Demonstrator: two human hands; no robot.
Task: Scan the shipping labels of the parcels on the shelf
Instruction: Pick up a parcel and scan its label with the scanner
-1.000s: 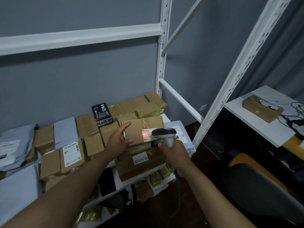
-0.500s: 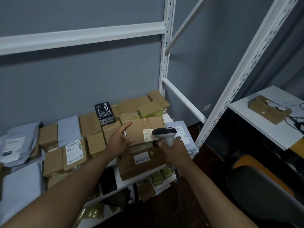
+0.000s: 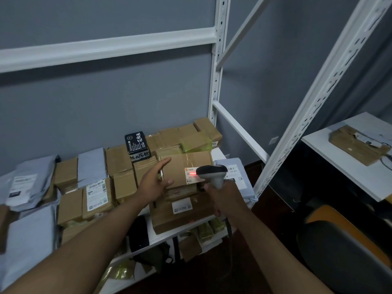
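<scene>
Centre frame: your left hand (image 3: 156,183), fingers spread, steadies the brown parcel (image 3: 186,166) so its label (image 3: 192,175) faces the scanner (image 3: 212,174); right hand (image 3: 224,197) curled round the handle, red beam on label

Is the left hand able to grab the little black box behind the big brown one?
Probably yes. The left hand rests open on the brown box, and the black box stands just behind with nothing covering it.
</scene>
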